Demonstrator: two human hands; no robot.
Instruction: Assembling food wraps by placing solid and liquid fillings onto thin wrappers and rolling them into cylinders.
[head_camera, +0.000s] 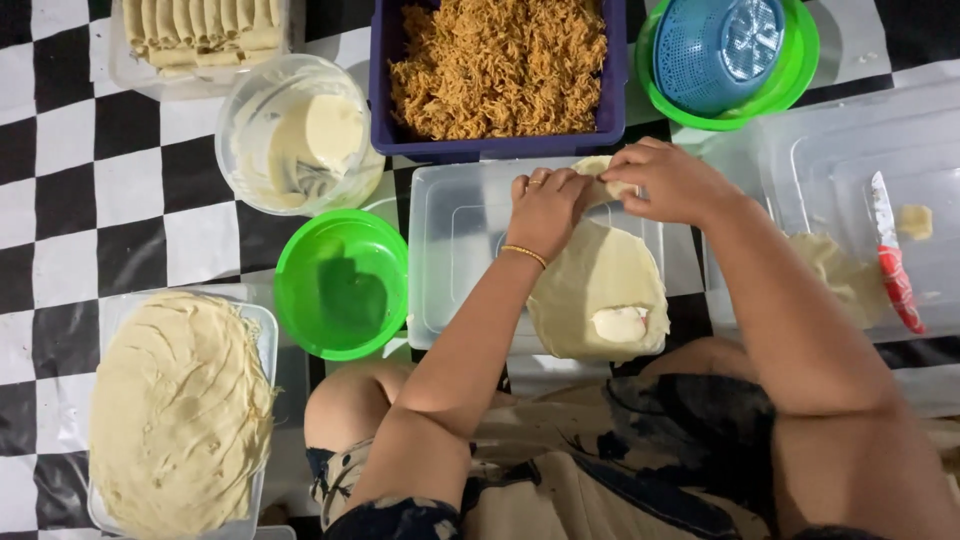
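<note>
A thin wrapper (598, 285) lies on a clear lid (455, 250). Beyond the lid sits a purple tub of shredded filling (497, 68); left of it, a green bowl (342, 284). Both hands, left (545, 208) and right (668, 182), fingers curled, pinch the wrapper's far edge.

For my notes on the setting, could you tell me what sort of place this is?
Probably a home floor used for food preparation. A person sits on black-and-white checkered flooring, both hands folding a thin wrapper, beside a stack of wrappers and a tub of shredded filling.
</note>
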